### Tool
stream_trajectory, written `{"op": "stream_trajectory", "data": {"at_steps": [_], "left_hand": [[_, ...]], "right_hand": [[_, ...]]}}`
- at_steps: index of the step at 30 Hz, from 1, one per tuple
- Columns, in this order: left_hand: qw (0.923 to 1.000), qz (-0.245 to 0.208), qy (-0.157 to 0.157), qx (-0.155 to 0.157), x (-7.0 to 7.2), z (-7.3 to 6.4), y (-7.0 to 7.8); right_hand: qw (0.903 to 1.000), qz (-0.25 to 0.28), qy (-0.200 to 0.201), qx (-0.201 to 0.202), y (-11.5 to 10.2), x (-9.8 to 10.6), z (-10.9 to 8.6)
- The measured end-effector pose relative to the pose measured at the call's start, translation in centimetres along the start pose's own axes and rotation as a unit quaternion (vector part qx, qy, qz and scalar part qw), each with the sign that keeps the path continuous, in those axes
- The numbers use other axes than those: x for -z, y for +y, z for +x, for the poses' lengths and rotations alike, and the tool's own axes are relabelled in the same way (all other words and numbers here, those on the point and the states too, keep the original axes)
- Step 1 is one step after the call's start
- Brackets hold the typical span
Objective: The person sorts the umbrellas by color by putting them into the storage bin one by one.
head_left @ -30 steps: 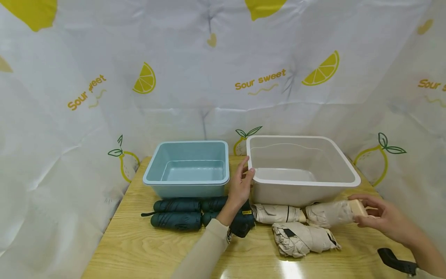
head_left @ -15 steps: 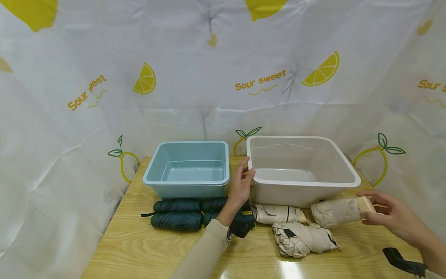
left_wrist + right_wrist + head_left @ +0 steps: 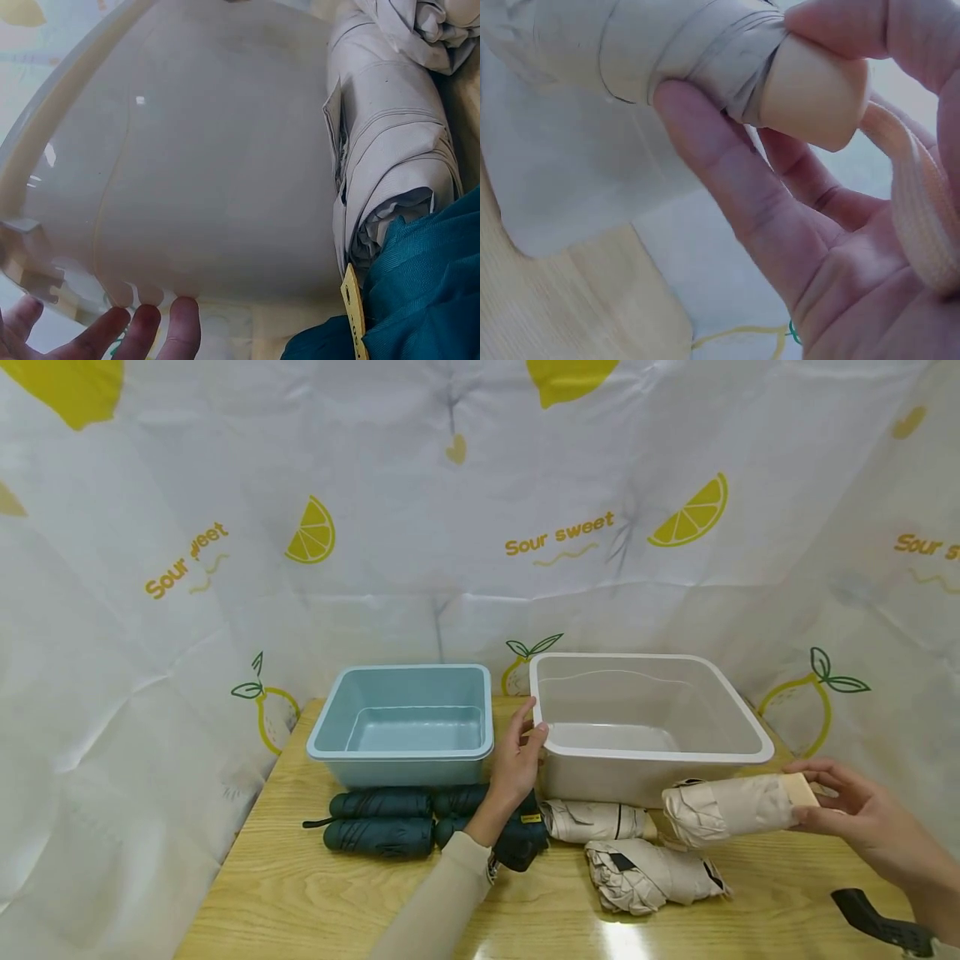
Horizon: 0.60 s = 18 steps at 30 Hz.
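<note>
Lemon-printed sheeting (image 3: pixel 442 568) hangs behind a wooden table (image 3: pixel 285 902). Toward the lower right of the head view, a folded beige umbrella (image 3: pixel 731 812) is held before the pale tub (image 3: pixel 652 754), cloth wrinkled, handle end smooth and cream; the right wrist view crops its far end at upper left. Thumb and fingers of the right hand (image 3: pixel 862 806) pinch the handle end. Near centre, the left hand (image 3: pixel 517 768) has extended fingertips against the tub. Two more beige umbrellas (image 3: pixel 656 877) lie lower right; the left forearm (image 3: pixel 446 893) partly hides the dark green umbrellas (image 3: pixel 381 837), below the blue tub (image 3: pixel 401 753).
</note>
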<state>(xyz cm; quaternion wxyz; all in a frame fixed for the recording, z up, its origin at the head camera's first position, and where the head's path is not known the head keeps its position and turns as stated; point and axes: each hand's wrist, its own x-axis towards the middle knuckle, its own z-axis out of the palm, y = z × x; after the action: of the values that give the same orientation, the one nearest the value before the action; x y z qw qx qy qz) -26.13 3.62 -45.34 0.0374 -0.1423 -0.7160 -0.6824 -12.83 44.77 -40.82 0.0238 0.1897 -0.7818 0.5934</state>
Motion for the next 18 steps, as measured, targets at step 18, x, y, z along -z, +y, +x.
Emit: {"op": "stream_trajectory", "data": {"at_steps": [18], "left_hand": [[1.0000,-0.001,-0.001,0.002,-0.1,0.0,0.0]], "right_hand": [[0.9871,0.133,-0.036,0.081,-1.5,0.2,1.3]]}}
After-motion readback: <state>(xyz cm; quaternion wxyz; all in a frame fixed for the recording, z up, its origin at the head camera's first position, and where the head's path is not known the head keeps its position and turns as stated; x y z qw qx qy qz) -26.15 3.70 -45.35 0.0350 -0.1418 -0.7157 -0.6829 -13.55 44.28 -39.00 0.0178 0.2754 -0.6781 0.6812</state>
